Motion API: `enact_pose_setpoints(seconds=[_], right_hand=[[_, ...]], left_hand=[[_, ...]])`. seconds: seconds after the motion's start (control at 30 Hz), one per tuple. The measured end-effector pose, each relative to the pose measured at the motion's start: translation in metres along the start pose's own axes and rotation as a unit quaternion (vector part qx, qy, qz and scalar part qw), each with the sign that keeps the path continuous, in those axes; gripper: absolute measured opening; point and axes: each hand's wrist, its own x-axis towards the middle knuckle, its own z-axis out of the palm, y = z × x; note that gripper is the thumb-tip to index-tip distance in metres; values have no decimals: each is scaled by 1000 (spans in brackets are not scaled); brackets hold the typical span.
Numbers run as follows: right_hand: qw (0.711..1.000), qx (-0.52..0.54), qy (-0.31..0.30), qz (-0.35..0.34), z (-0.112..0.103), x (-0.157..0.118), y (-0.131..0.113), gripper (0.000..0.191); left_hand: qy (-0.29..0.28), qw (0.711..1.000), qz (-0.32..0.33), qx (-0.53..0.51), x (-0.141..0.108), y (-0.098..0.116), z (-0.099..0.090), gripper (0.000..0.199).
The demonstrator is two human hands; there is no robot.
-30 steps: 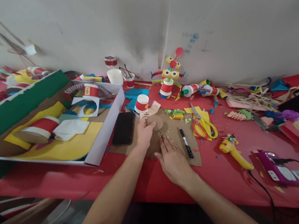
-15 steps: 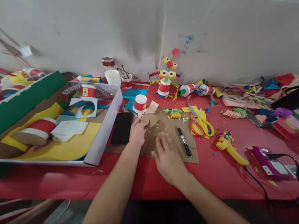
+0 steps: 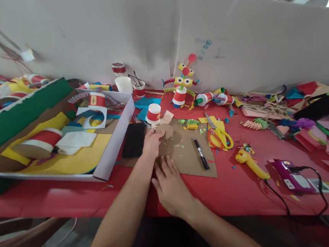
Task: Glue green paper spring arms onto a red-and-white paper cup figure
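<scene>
My left hand (image 3: 151,142) pinches the edge of a round cardboard disc (image 3: 166,130), holding it over a brown cardboard sheet (image 3: 187,164). My right hand (image 3: 171,186) rests palm down, fingers spread, across the near left edge of that sheet. To its right lie a black marker pen (image 3: 201,153) and scissors (image 3: 219,134) with red and yellow handles. Just beyond the disc, a red and white paper cup (image 3: 153,113) stands upside down. A black phone (image 3: 134,140) lies left of my left hand.
A shallow box (image 3: 101,165) with paper cups and coloured paper stands at the left. Behind the sheet is a cup figure (image 3: 180,96) with paper eyes. A yellow glue gun (image 3: 253,165) and a purple power block (image 3: 293,177) with cords lie at the right.
My right hand has slid left and toward me, over the sheet's near edge. The left hand stays in place with the disc. The view has shifted slightly.
</scene>
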Motion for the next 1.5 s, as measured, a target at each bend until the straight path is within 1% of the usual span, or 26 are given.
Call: enact_pose_setpoints(seconds=[0.03,0.07,0.1,0.17,0.2,0.23,0.33,0.4,0.47,0.53,0.57,0.63,0.67,0.7,0.73,0.8,0.83,0.9,1.0,1.07,1.13,1.17,1.23,1.33,1.43,1.5], right_hand=[[999,13,-9,-31,-3,2,2,51],[1000,13,-4,-28,-5,5,5,50],[1000,-3,16,7,-8,8,9,50],[990,-45,57,119,-10,12,15,53],[987,-51,56,139,-9,13,16,54],[991,-46,50,118,-6,13,14,55],[999,22,25,-39,3,6,1,49],[993,66,44,-84,4,-2,-3,40],[991,78,93,-62,-3,-11,6,33],[987,62,145,-14,-16,-19,27,27],[983,51,177,9,-23,-23,39,25],[970,14,232,67,-36,-28,66,23],[963,-14,250,97,-40,-30,77,22],[958,-45,256,122,-43,-31,87,23],[955,-68,253,142,-43,-32,95,27],[955,-80,233,164,-40,-32,105,34],[958,-72,224,165,-37,-32,107,34],[962,-54,218,156,-31,-33,107,31],[961,-44,233,143,-26,-35,104,31],[957,-25,257,132,-27,-37,103,31],[951,0,288,116,-29,-38,104,30],[947,11,302,108,-30,-39,104,30],[941,27,325,93,-31,-40,103,29],[936,39,345,61,-32,-40,101,23],[929,32,368,25,-30,-38,98,30],[923,21,384,-16,-29,-38,97,26]], left_hand=[[0,1000,-1,0,0,0,0,32],[0,1000,-2,0,1,0,-1,32],[0,1000,-4,-1,1,0,-1,32],[0,1000,-6,-1,2,0,-1,32],[-1,1000,-7,-1,3,0,-1,32],[-2,1000,-6,0,3,0,-1,32],[-8,1000,-4,6,4,1,-2,31],[-14,1000,-1,17,3,2,-2,31],[-25,999,1,33,1,3,-2,32],[-49,998,0,48,-4,3,0,35],[-76,995,3,67,-8,2,2,36],[-154,976,28,154,-16,0,7,40],[-192,953,55,226,-20,-1,10,40],[-218,922,92,306,-23,-3,12,40],[-224,887,137,380,-25,-4,14,41],[-180,832,230,471,-26,-6,14,39],[-144,822,267,483,-25,-6,13,36],[-65,831,301,463,-20,-3,8,25],[34,866,278,415,-11,3,-2,18],[59,881,254,394,-9,6,-6,18],[58,884,237,398,-10,8,-6,19],[52,877,232,418,-12,9,-5,19],[19,844,235,482,-16,8,-2,23],[-91,784,274,549,-23,2,5,21],[-187,753,323,542,-27,-4,9,21],[-243,723,353,541,-29,-6,10,32]])
